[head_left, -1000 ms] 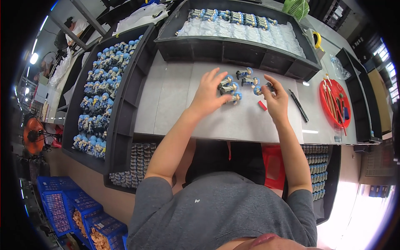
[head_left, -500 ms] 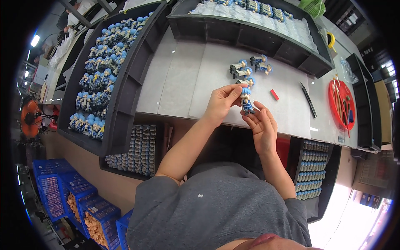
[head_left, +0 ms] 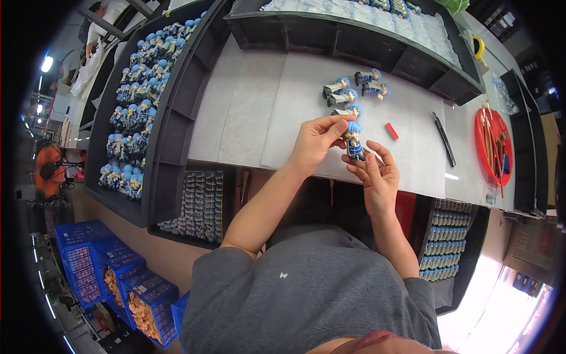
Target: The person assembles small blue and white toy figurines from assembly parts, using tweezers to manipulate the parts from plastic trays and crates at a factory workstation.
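Upright over the table's near edge is a small figurine [head_left: 354, 143] with light-blue hair and a blue-and-white outfit, its front turned up toward me. My left hand [head_left: 315, 144] pinches it at the head and side between thumb and fingers. At its dark feet, the curled fingertips and thumb of my right hand [head_left: 380, 180] close in and touch the base. Just beyond my hands, several similar figurines [head_left: 339, 99] lie on their sides on the pale work surface [head_left: 253, 112]. A small red block [head_left: 391, 131] lies to the right of them.
A black tray [head_left: 194, 76] of figurines stands left; another lined tray [head_left: 365, 47] spans the back. Right are a black pen [head_left: 443, 138] and a red dish [head_left: 510, 138] of brushes. Filled trays sit below the table on both sides. Blue crates [head_left: 147, 289] stand lower left.
The view has shifted slightly. The figurine is still in my left hand, and the fingers of my right hand have come closer around its feet. The lying figurines have not been moved.
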### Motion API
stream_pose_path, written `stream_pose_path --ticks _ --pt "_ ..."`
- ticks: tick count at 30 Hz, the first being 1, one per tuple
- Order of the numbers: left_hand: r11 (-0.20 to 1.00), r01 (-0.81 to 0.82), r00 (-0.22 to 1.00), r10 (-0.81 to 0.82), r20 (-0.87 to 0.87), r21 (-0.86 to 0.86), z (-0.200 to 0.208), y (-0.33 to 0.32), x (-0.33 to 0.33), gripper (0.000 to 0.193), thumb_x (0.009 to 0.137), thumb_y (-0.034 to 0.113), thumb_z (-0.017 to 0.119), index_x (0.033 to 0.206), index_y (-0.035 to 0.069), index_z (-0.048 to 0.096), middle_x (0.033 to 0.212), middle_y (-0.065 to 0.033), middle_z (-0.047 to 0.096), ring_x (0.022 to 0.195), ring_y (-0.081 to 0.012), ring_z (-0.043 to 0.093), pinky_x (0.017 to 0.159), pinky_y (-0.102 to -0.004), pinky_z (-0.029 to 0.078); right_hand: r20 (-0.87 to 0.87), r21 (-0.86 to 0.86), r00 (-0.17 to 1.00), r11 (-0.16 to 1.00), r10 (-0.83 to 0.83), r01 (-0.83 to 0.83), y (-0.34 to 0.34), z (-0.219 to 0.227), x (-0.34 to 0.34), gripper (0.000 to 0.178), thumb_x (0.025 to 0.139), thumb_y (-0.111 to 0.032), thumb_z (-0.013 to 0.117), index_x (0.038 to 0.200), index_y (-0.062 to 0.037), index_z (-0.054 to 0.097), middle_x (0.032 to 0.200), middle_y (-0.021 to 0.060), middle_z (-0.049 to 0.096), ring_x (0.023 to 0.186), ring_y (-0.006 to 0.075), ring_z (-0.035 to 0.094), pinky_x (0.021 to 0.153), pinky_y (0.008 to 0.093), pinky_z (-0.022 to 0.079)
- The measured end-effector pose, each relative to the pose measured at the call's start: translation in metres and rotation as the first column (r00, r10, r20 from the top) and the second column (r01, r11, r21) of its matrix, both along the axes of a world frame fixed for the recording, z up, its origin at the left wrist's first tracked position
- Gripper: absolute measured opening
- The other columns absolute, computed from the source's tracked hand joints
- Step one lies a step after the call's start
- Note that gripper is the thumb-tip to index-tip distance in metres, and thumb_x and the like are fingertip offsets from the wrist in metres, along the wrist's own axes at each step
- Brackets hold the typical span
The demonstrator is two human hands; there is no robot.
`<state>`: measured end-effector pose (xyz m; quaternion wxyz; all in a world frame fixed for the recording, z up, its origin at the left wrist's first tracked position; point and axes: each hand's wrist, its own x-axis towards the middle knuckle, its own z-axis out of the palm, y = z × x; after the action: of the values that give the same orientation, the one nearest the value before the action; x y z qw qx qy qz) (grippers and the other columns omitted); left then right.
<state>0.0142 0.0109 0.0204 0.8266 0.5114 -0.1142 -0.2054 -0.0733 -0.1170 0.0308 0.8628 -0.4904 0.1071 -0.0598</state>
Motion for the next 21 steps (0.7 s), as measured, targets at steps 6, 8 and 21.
stream_pose_path --ticks 6,8,21 --pt "1.000 0.029 0.999 -0.029 -0.035 -0.009 0.006 -0.002 -0.001 0.029 0.088 0.022 0.055 0.109 0.003 0.060 0.096 -0.0055 0.063 0.082 -0.0115 0.058 0.068 -0.0251 0.047 0.054 -0.051 0.998 0.998 -0.041 0.043 -0.007 -0.009 0.000 0.034 0.087 -0.009 0.055 0.116 0.0034 0.042 0.101 0.0165 0.058 0.091 0.0223 0.060 0.080 0.0299 0.051" --pt "0.998 0.043 0.996 -0.045 -0.073 -0.036 0.011 -0.004 -0.003 0.030 0.089 0.021 0.054 0.111 0.002 0.059 0.099 -0.0061 0.061 0.083 -0.0117 0.058 0.068 -0.0249 0.047 0.120 -0.164 0.989 0.981 -0.084 0.103 -0.008 -0.013 -0.001 0.038 0.084 -0.005 0.058 0.117 0.0026 0.042 0.105 0.0160 0.056 0.093 0.0216 0.059 0.082 0.0303 0.050" --pt "0.992 0.085 0.993 -0.092 0.070 0.094 0.010 -0.005 -0.015 0.033 0.087 0.008 0.054 0.119 -0.001 0.051 0.096 -0.0084 0.062 0.083 -0.0158 0.061 0.073 -0.0276 0.052 0.260 -0.389 0.957 0.893 -0.129 0.226 -0.019 -0.017 0.000 0.059 0.072 0.013 0.062 0.123 -0.0017 0.037 0.111 0.0153 0.050 0.101 0.0210 0.055 0.085 0.0322 0.051"
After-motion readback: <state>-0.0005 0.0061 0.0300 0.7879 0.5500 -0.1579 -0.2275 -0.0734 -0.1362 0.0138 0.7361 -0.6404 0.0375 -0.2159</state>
